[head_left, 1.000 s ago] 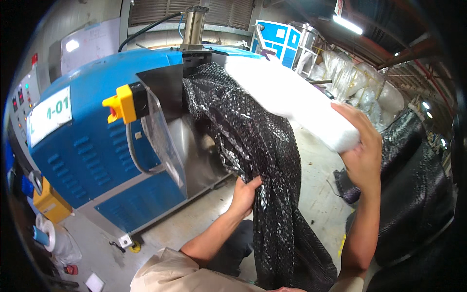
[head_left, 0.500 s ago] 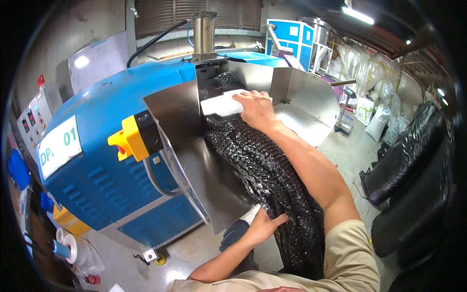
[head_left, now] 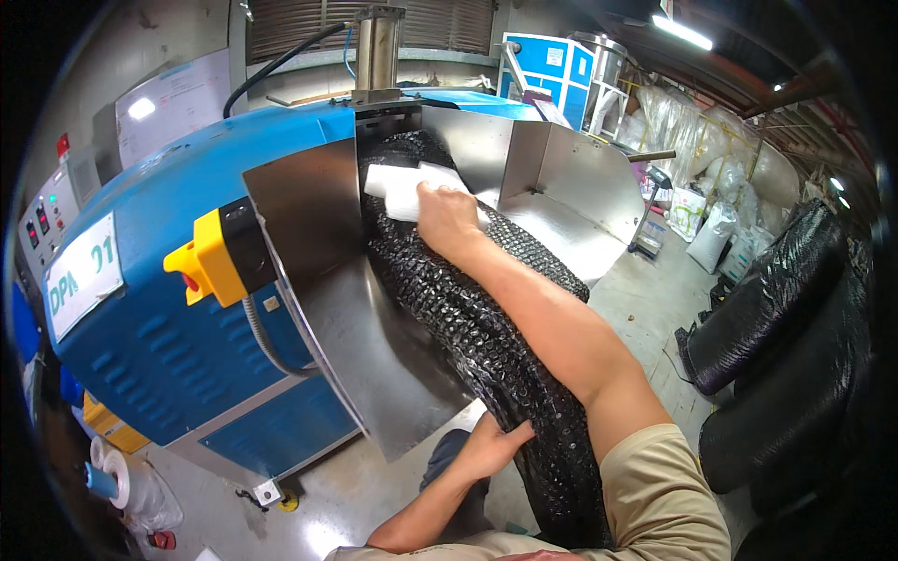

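A long bundle of black bubble wrap (head_left: 486, 360) runs from the metal mouth of a blue machine (head_left: 201, 271) down toward my body. Its far end reaches into the slot at the back of the mouth. My right hand (head_left: 449, 220) is closed on folded white sheet material (head_left: 404, 190), maybe foam or film, pressed against the top of the bundle near that slot. My left hand (head_left: 496, 444) grips the left edge of the bubble wrap lower down, thumb on top and the other fingers mostly hidden.
Bent steel guard plates (head_left: 360, 351) flank the slot. A yellow switch box (head_left: 210, 260) juts out on the left. Large black bubble wrap rolls (head_left: 776, 309) lean at the right, with white sacks (head_left: 713, 238) behind. Clear film rolls (head_left: 126, 479) lie at lower left.
The whole view has shifted slightly. My right hand has moved left and down over the white sheet, which now looks more spread, like overlapping pieces. My left hand keeps its grip.
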{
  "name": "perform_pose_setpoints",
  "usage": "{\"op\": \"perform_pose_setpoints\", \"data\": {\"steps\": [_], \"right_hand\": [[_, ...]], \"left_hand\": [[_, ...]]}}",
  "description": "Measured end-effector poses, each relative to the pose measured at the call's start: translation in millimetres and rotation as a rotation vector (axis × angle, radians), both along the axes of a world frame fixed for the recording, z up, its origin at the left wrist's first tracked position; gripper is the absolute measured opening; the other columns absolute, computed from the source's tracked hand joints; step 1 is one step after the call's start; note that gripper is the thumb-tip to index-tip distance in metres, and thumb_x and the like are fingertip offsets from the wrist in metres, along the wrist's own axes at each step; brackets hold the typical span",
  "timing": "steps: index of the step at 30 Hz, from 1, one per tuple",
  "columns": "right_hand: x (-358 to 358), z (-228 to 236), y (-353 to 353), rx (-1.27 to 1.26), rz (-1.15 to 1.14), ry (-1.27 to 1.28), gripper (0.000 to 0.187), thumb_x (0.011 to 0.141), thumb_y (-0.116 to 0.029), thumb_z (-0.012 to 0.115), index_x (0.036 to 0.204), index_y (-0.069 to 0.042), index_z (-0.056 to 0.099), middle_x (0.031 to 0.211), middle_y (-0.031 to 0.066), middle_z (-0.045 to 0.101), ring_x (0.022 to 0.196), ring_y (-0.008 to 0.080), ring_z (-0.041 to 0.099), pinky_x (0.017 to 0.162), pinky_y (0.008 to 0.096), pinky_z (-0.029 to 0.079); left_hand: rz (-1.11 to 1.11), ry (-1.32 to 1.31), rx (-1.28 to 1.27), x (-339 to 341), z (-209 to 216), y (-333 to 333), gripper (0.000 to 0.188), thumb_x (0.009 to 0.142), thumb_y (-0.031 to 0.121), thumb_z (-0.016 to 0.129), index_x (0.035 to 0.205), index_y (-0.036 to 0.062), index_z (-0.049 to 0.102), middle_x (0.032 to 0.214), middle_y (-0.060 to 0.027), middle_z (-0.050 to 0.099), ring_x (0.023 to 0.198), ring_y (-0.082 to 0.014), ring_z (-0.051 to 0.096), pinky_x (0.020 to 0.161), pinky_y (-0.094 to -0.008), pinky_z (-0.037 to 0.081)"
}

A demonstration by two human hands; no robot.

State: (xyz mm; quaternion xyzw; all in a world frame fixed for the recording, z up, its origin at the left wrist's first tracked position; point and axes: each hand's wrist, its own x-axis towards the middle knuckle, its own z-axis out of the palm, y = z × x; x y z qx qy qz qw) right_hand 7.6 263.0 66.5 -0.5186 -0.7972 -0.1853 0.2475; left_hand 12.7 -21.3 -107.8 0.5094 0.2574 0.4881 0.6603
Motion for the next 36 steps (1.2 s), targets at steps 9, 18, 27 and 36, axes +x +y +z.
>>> {"op": "perform_pose_setpoints", "data": {"steps": [9,18,27,36], "right_hand": [[-42.8,1.7,55.9,-0.043,0.097,0.085,0.019,0.084,-0.012,0.065,0.096,-0.004,0.076,0.097,0.0248,0.077,0.093,0.0392,0.077,0.080,0.0483,0.061],[-9.0,77.5,58.4,-0.270,-0.011,0.312,0.044,0.088,-0.024,0.066,0.131,-0.018,0.073,0.132,0.0156,0.072,0.124,0.0334,0.069,0.104,0.0449,0.055],[28.3,112.9,12.2,-0.219,-0.084,0.175,0.044,0.089,-0.022,0.064,0.133,-0.018,0.071,0.130,0.0148,0.073,0.123,0.0336,0.069,0.102,0.0456,0.056],[2.7,61.7,38.2,-0.127,-0.012,0.118,0.036,0.090,-0.021,0.066,0.125,-0.018,0.075,0.128,0.0142,0.073,0.124,0.0332,0.068,0.106,0.0447,0.054]], "left_hand": [[-0.041,0.195,0.246,-27.6,32.7,2.7,0.030,0.099,0.018,0.071,0.118,-0.0046,0.065,0.100,-0.0127,0.071,0.096,-0.0177,0.066,0.087,-0.0366,0.055],[0.075,0.845,0.698,-83.5,134.6,-51.1,0.068,0.088,0.051,0.081,0.130,0.0004,0.066,0.110,-0.0197,0.074,0.103,-0.0358,0.072,0.089,-0.0438,0.058],[0.475,1.339,0.876,-60.9,112.6,-17.0,0.096,0.077,0.061,0.082,0.157,0.0195,0.049,0.164,-0.0310,0.034,0.143,-0.0620,0.038,0.121,-0.0610,0.034],[0.371,1.283,0.900,-62.4,118.9,-15.5,0.095,0.081,0.064,0.078,0.153,0.0081,0.051,0.165,-0.0255,0.036,0.140,-0.0609,0.040,0.113,-0.0717,0.035]]}}
